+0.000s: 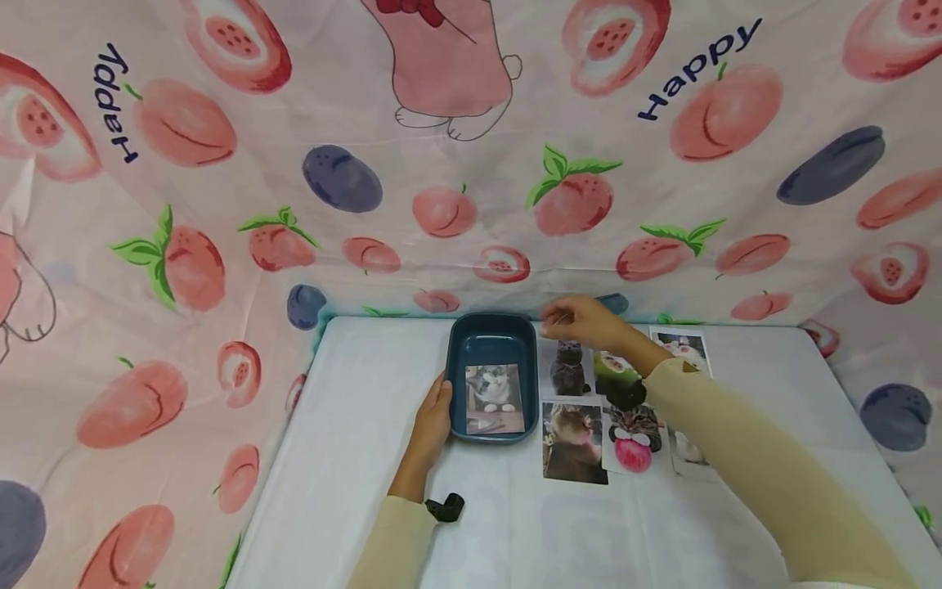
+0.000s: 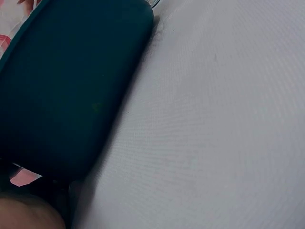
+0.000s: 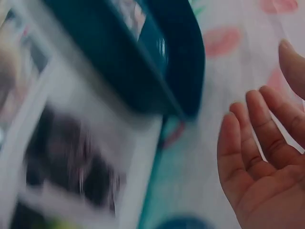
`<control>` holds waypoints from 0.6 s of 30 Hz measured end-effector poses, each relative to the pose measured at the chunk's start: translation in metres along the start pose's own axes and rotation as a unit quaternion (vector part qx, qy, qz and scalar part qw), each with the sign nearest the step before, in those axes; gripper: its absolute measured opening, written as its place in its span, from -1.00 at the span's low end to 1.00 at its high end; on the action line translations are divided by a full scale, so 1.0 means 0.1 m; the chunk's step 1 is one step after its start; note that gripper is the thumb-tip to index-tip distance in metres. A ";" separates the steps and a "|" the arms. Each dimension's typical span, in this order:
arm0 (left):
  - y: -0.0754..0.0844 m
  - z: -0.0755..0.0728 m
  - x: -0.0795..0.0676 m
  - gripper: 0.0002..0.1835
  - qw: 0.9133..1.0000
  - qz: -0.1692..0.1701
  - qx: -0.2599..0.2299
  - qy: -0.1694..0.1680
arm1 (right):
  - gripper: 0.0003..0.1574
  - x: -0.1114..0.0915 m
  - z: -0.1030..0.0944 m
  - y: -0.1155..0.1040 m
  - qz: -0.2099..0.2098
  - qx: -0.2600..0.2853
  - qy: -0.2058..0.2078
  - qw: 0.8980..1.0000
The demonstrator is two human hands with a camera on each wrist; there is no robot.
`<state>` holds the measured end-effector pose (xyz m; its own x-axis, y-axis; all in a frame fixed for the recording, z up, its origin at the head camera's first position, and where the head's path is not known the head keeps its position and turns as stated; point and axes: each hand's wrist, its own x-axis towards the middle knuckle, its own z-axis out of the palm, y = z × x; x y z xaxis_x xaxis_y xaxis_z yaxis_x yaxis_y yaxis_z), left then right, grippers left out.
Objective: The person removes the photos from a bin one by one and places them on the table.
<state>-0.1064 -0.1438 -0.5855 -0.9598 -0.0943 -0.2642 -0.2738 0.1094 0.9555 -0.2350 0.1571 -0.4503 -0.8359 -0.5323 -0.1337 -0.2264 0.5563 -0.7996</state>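
A deep teal rectangular tray [image 1: 491, 348] stands at the back middle of the table. Inside it lies a photo print [image 1: 495, 397] of a cat. My left hand [image 1: 430, 421] grips the tray's left side, its thumb up at the rim; most of its fingers are hidden in the left wrist view, where the tray wall [image 2: 76, 86] fills the left. Just past the tray's right rim, my right hand [image 1: 589, 321] hovers over a photo of a dark cat [image 1: 569, 372]. In the right wrist view its loosely spread fingers [image 3: 269, 133] hold nothing.
Several more photo prints lie right of the tray: a brownish one [image 1: 574, 446], a cat with a pink ball [image 1: 634, 450], a green one [image 1: 614, 368], and others partly under the right sleeve [image 1: 743, 458]. A fruit-patterned cloth [image 1: 441, 213] hangs behind the white table [image 1: 353, 393].
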 end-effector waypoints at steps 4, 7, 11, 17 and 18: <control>0.01 0.01 0.00 -0.32 1.000 -0.004 0.005 0.002 | -0.36 0.18 0.33 -0.12 -0.009 0.001 -0.038 0.999; 0.02 0.01 -0.01 -0.33 1.000 -0.004 0.005 0.004 | -0.38 0.30 0.54 -0.19 -0.015 -0.007 -0.055 0.998; 0.03 0.01 -0.01 -0.36 1.000 -0.002 0.000 0.005 | -0.35 0.45 0.76 -0.20 -0.006 -0.026 -0.057 0.998; 0.03 0.01 -0.01 -0.36 1.000 -0.008 0.000 0.002 | -0.23 0.59 0.95 -0.18 0.025 -0.059 -0.060 0.996; 0.03 0.01 -0.01 -0.36 1.000 -0.008 0.000 0.001 | -0.22 0.61 0.97 -0.18 0.028 -0.060 -0.060 0.996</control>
<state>-0.1060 -0.1428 -0.5826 -0.9554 -0.0986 -0.2782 -0.2882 0.1080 0.9514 -0.2331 0.0528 -0.5013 -0.7845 -0.5671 -0.2508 -0.2456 0.6555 -0.7141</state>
